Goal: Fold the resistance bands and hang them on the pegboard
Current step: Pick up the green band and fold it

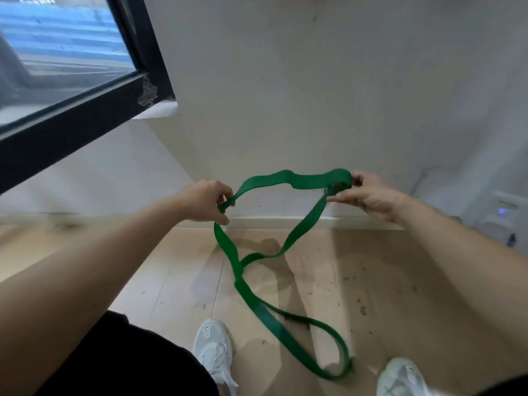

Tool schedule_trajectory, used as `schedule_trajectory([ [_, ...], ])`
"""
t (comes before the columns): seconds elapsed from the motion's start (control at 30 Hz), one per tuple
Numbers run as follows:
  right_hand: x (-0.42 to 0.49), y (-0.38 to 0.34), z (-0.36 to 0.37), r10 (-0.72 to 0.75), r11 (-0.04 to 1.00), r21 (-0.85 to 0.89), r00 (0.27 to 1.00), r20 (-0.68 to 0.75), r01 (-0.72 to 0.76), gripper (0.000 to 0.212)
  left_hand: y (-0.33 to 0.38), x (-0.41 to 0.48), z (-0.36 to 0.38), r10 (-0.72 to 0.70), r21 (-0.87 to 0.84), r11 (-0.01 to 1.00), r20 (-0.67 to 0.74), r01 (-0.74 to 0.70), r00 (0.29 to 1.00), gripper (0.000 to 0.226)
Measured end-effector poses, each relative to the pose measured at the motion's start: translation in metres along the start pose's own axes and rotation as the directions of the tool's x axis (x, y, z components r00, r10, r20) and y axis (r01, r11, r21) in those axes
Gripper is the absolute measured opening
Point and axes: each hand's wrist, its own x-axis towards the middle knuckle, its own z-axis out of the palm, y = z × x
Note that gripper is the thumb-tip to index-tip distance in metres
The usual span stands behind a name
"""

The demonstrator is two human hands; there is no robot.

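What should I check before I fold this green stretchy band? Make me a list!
1. Left hand has a grip on the green band: ok.
2. Right hand pinches the band's other bend: ok.
3. Band hangs untwisted: not ok, its strands cross below the hands.
4. Bottom loop lifted off the floor: cannot tell.
5. Loop clear of the white shoes: ok, it lies between them.
6. Pegboard in sight: not ok, none shows.
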Motion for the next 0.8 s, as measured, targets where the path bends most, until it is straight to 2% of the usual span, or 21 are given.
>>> schedule_trajectory([
  [0.13,-0.018,-0.081,-0.009,-0.163,0.986,0.018,0.987,0.002,0.163,0.035,0.007,0.006,0.009,0.038,0.007,0.999,0.129,-0.040,0.991,0.042],
  [0.17,-0.023,-0.098,-0.008,-0.228,0.972,-0.057,0.974,-0.004,0.227,0.038,0.010,0.009,0.011,0.053,-0.028,0.998,0.172,-0.049,0.984,0.041],
  [0.2,-0.031,-0.114,-0.005,-0.294,0.936,-0.206,0.956,-0.012,0.285,0.037,0.013,0.011,0.015,0.067,-0.068,0.996,0.208,-0.054,0.976,0.040],
  [0.23,-0.040,-0.129,-0.002,-0.357,0.860,-0.398,0.934,-0.024,0.319,0.031,0.017,0.014,0.017,0.080,-0.102,0.993,0.232,-0.057,0.970,0.037],
  [0.3,-0.053,-0.155,0.003,-0.472,0.627,-0.713,0.881,-0.026,0.314,0.021,0.029,0.017,0.021,0.108,-0.158,0.985,0.241,-0.071,0.964,0.033],
  [0.37,-0.062,-0.174,0.002,-0.544,0.448,-0.855,0.839,-0.030,0.260,0.025,0.045,0.021,0.023,0.128,-0.177,0.980,0.206,-0.092,0.970,0.031],
  [0.43,-0.068,-0.187,-0.003,-0.579,0.363,-0.907,0.814,-0.039,0.214,0.030,0.060,0.024,0.025,0.144,-0.127,0.984,0.127,-0.128,0.981,0.030],
  [0.5,-0.074,-0.197,-0.012,-0.580,0.329,-0.924,0.814,-0.036,0.194,0.033,0.068,0.029,0.025,0.131,-0.055,0.990,0.011,-0.130,0.991,0.031],
  [0.57,-0.081,-0.204,-0.023,-0.550,0.335,-0.926,0.834,-0.043,0.174,0.031,0.071,0.033,0.024,0.098,-0.064,0.992,-0.100,-0.104,0.990,0.030],
  [0.73,-0.090,-0.199,-0.058,-0.443,0.364,-0.925,0.894,-0.072,0.105,0.031,0.048,0.036,-0.005,-0.019,-0.244,0.968,-0.295,-0.056,0.955,0.020],
  [0.8,-0.089,-0.184,-0.069,-0.295,0.404,-0.913,0.953,-0.071,0.057,0.027,0.030,0.034,-0.023,-0.120,-0.330,0.943,-0.424,-0.030,0.898,0.019],
])
